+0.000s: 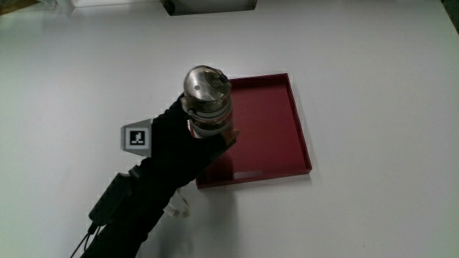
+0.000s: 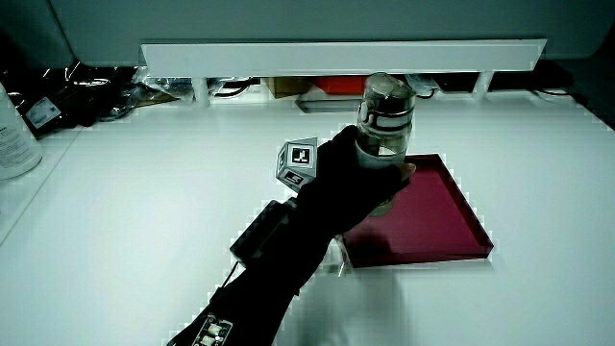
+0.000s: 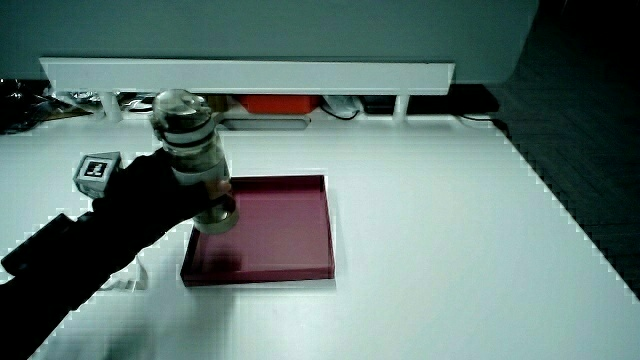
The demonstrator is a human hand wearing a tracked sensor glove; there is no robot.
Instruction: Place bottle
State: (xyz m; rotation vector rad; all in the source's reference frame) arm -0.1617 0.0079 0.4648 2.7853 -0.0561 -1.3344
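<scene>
The hand is shut on a clear bottle with a metal lid, held upright over the edge of a dark red tray. In both side views the bottle hangs slightly above the tray, its base above the tray's floor. The black glove wraps the bottle's lower half, so that part is hidden. A small patterned cube sits on the back of the hand.
A low white partition runs along the table's edge farthest from the person, with cables and small items under it. A white container stands at the table's edge in a side view. A pale box lies farther from the person than the tray.
</scene>
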